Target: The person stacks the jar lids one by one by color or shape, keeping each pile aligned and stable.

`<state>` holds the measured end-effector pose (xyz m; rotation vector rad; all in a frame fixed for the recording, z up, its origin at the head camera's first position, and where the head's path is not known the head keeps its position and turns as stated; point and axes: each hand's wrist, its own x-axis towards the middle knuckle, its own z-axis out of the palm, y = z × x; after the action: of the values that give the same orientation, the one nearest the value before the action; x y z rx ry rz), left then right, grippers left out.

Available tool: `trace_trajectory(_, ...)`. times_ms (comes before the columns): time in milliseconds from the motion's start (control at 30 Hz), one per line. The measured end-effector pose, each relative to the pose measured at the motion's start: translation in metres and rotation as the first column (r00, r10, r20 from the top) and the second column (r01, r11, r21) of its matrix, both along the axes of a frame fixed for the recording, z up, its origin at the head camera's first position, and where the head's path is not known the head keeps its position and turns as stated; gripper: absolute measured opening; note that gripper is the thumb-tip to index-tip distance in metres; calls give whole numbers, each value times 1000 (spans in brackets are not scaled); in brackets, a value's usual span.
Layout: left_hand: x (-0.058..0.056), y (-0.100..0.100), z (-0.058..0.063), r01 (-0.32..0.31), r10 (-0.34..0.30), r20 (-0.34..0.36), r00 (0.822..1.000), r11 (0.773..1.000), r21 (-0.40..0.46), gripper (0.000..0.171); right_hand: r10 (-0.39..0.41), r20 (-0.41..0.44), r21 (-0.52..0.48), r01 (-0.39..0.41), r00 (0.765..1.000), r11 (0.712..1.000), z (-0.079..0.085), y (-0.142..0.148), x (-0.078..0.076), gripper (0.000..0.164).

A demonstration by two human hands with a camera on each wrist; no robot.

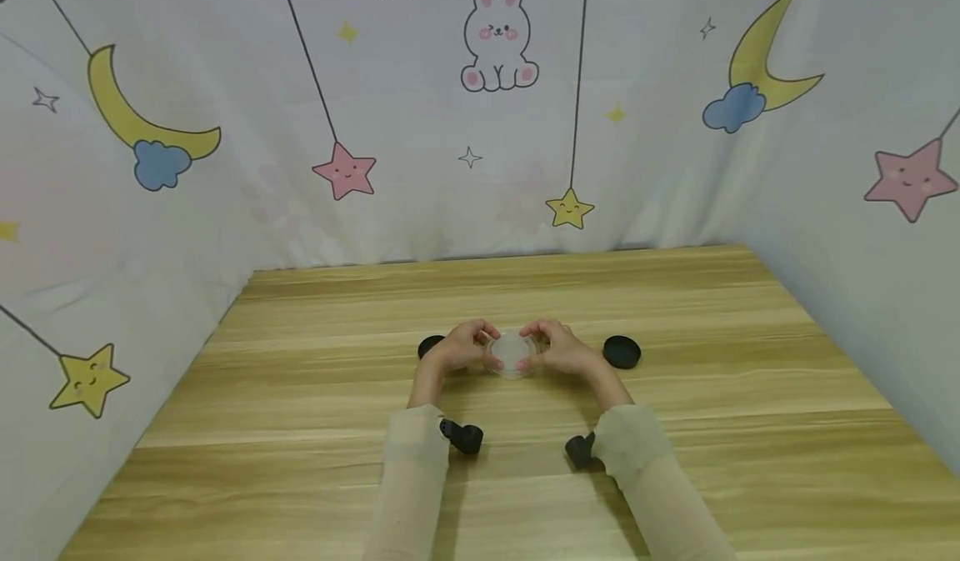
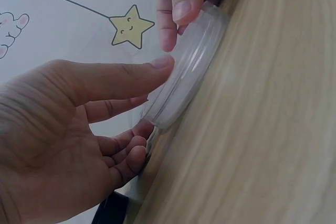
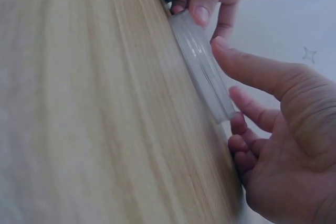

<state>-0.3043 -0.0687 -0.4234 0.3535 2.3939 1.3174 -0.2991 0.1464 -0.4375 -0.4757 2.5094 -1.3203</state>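
A shallow, round, clear plastic container (image 1: 512, 354) sits on the wooden tabletop between the two hands. My left hand (image 1: 463, 346) grips its left side, thumb on the near rim and fingers round the far side. On the opposite side my right hand (image 1: 566, 353) grips it the same way. Side-on in the left wrist view, the container (image 2: 191, 69) shows a ridged edge, with the left hand (image 2: 68, 124) at its lower end. In the right wrist view, fingers of the right hand (image 3: 291, 129) touch the lower end of the container (image 3: 199, 66).
One black round disc (image 1: 431, 344) lies just behind the left wrist, partly hidden. Another black disc (image 1: 622, 352) is right of the right hand. A patterned white curtain (image 1: 420, 127) stands behind the wooden table (image 1: 300, 461) and at both sides.
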Motion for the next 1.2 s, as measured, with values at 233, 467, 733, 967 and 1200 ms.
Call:
trace_trajectory(233,0,-1,-1,-18,18,-13,1000,1000,-3,47,6,10,-41,-5,1000,999,-1,0,0,55)
trace_trajectory(467,3,-4,-2,-48,48,-30,998,999,-9,53,12,17,-56,-11,1000,998,-1,-3,2,56)
trace_trajectory(733,3,-1,4,-67,70,-70,995,997,42,54,-14,24,-61,15,1000,998,2,0,1,58)
trace_trajectory(967,2,6,8,-65,73,-114,991,995,70,56,-44,3,-51,44,999,998,12,3,3,60)
trace_trajectory(1200,5,32,12,-12,44,-232,972,990,141,59,-65,-25,-101,62,998,993,30,25,4,62)
